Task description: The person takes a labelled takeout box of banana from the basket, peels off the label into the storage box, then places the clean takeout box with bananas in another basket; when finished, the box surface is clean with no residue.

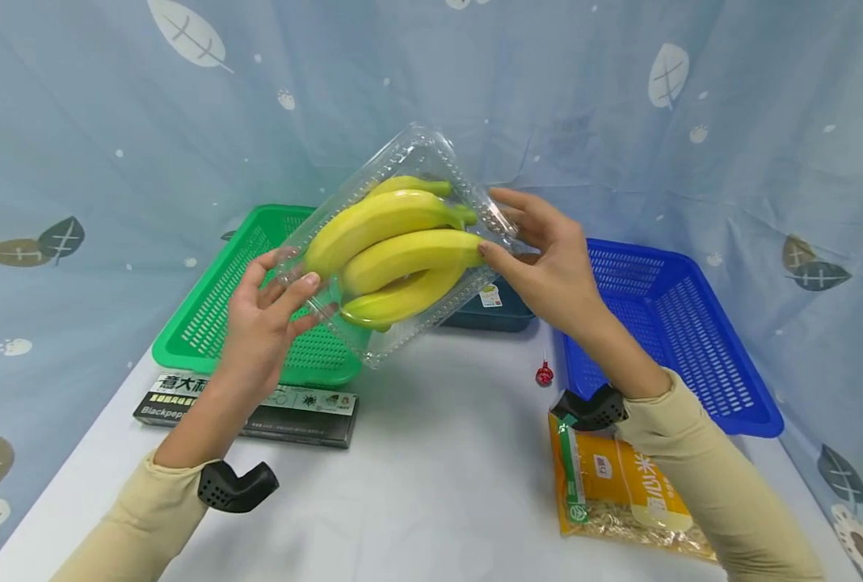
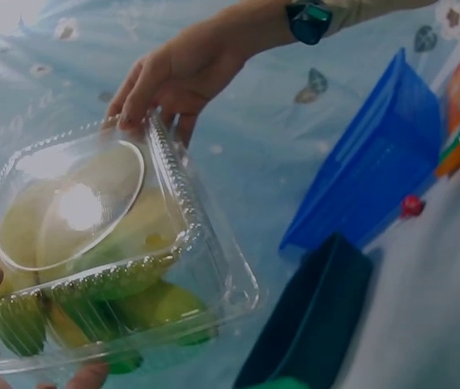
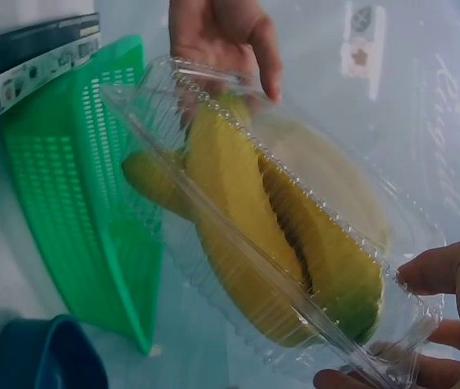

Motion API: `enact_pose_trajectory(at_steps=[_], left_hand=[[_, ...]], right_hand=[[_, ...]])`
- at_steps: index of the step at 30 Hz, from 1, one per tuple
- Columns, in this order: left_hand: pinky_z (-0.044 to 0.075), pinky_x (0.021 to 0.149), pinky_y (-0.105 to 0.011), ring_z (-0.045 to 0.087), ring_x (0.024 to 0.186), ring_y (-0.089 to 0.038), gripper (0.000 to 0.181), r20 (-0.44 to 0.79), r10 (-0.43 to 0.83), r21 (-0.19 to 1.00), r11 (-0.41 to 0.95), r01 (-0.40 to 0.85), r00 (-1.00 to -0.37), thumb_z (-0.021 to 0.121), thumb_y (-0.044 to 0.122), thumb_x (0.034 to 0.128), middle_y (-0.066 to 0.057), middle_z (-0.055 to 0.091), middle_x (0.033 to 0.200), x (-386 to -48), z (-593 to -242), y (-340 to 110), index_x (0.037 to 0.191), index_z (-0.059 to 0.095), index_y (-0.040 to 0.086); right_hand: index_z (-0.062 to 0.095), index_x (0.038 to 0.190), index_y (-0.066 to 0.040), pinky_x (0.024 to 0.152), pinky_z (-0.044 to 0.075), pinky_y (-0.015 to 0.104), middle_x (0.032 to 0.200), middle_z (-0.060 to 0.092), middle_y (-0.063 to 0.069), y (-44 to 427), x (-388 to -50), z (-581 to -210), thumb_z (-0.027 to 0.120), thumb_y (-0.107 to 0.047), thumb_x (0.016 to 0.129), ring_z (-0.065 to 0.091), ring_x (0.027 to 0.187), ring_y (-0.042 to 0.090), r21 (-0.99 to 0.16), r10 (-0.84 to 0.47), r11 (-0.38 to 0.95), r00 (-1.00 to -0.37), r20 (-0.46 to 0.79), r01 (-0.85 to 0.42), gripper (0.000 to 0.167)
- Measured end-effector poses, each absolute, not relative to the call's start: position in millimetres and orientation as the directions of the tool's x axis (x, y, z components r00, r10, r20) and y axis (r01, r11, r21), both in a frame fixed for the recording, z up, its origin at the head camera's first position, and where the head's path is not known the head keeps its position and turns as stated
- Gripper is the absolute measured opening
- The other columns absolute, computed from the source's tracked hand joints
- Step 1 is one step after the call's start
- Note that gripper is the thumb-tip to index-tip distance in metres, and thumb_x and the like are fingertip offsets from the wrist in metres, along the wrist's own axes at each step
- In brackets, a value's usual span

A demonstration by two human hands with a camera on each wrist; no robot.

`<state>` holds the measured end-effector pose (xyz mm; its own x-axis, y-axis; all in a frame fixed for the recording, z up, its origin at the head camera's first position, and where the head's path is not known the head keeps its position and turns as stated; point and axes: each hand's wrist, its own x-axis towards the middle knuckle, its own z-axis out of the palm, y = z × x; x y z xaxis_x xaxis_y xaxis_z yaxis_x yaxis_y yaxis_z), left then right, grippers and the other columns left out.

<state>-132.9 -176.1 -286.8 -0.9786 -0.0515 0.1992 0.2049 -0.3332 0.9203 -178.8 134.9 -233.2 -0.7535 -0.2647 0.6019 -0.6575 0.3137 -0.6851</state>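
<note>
A clear plastic clamshell box (image 1: 418,153) with several yellow bananas (image 1: 395,212) inside is held up tilted above the table. My left hand (image 1: 260,323) grips its lower-left end, thumb on the near face. At the upper-right end my right hand (image 1: 548,255) pinches the edge between thumb and fingers. The left wrist view shows the box's ridged rim (image 2: 185,194) close up, with green-tipped bananas (image 2: 161,308) beneath. In the right wrist view the bananas (image 3: 242,219) lie behind the transparent wall, and both hands hold opposite ends.
Behind the left hand stands a green basket (image 1: 206,323), with a black pepper box (image 1: 300,416) before it. A blue basket (image 1: 693,339) is at right, near an orange-yellow food bag (image 1: 620,485). A dark teal container (image 1: 500,319) and small red item (image 1: 544,374) sit between.
</note>
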Motion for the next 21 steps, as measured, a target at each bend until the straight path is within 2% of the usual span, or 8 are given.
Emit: enact_pose_trajectory(at_steps=[7, 21], left_hand=[[0.054, 0.088, -0.043, 0.064, 0.114, -0.025, 0.043, 0.230, -0.074, 0.869, -0.432, 0.240, -0.970, 0.065, 0.003, 0.0968, -0.014, 0.050, 0.127, -129.0, -289.3, -203.0, 0.134, 0.044, 0.006], [0.054, 0.086, -0.043, 0.066, 0.107, -0.024, 0.046, 0.170, -0.156, 0.820, -0.526, 0.227, -0.973, 0.064, -0.003, 0.0951, -0.014, 0.046, 0.119, -121.9, -293.2, -234.0, 0.134, 0.042, 0.005]], right_hand=[[0.057, 0.140, -0.007, 0.083, 0.058, 0.032, 0.139, 0.058, 0.008, 105.6, -191.0, -224.1, 0.072, -0.006, 0.092, 0.057, 0.126, 0.018, -0.649, -0.328, 0.291, -0.711, 0.622, -0.703, 0.050], [0.057, 0.139, -0.006, 0.098, 0.051, 0.031, 0.135, 0.061, 0.011, 61.0, -227.5, -215.8, 0.074, -0.015, 0.093, 0.061, 0.121, 0.021, -0.652, -0.411, 0.383, -0.753, 0.514, -0.654, 0.050]])
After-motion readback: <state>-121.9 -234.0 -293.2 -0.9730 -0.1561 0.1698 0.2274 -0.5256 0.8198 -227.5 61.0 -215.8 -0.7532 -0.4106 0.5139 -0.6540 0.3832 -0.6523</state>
